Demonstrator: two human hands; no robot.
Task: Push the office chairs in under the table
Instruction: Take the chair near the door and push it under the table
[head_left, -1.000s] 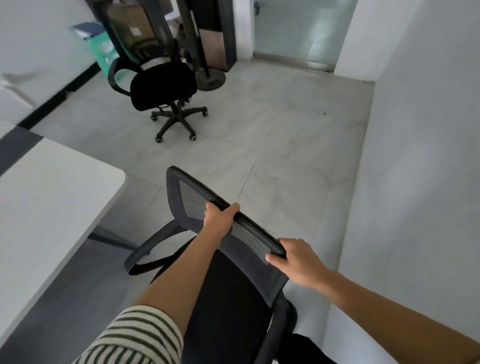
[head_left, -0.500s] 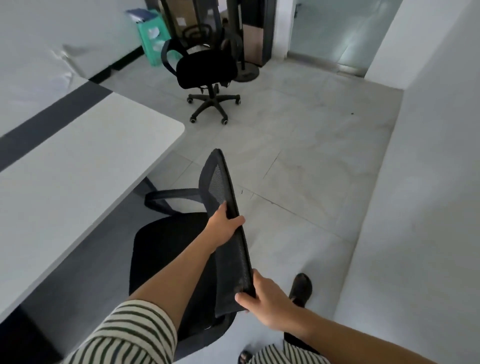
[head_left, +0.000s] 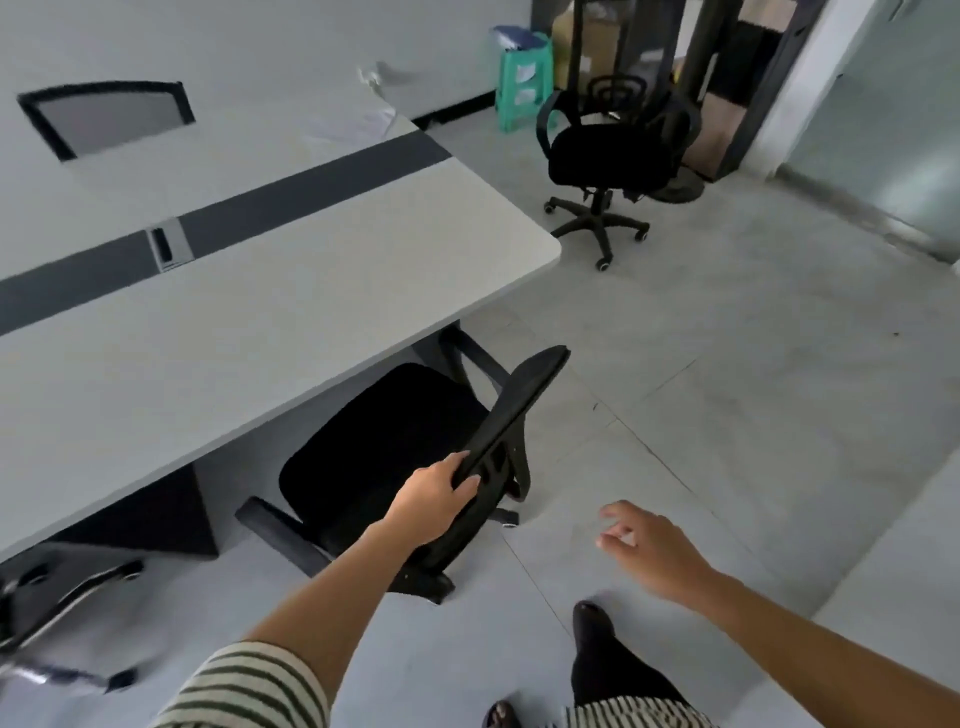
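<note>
A black mesh office chair (head_left: 384, 447) stands at the near edge of the white table (head_left: 218, 332), its seat partly beneath the tabletop. My left hand (head_left: 434, 501) grips the near end of the chair's backrest top. My right hand (head_left: 647, 545) hovers above the floor to the right of the chair, fingers loosely apart, holding nothing. A second black office chair (head_left: 610, 156) stands free on the tiles beyond the table's far corner. The backrest of a third chair (head_left: 106, 117) shows behind the table's far side.
A chrome chair base (head_left: 62, 613) lies at the lower left by the table's dark leg panel (head_left: 150, 512). A green stool (head_left: 522, 83) and a dark cabinet frame (head_left: 691, 67) stand at the back. A white wall (head_left: 914, 597) closes the right side.
The chair has swung round and rolled toward the table, its seat now under the edge. My right hand has let go of the backrest. The view has turned left.
</note>
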